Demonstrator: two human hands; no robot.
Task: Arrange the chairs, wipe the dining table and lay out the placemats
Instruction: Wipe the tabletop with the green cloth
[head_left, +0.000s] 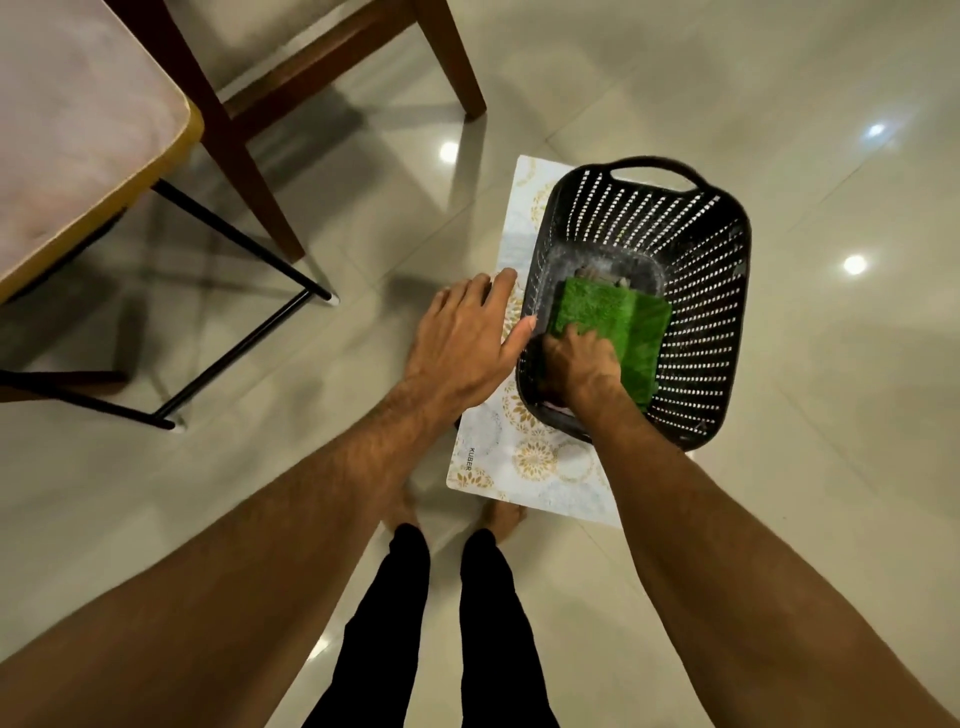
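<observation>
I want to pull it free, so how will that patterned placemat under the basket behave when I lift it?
Probably bendy, not rigid: the placemat looks thin and lies flat. It likely slides easily on the glossy floor tiles. The black basket stands on it, so tugging may drag or tip the basket unless that is lifted first.

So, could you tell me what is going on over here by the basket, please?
A person stands over a black basket that sits on a patterned placemat on the floor. The right hand reaches inside and has a grip on a green cloth, while the left hand lies flat on the placemat beside the basket. The dining table and a wooden chair stand nearby.
</observation>
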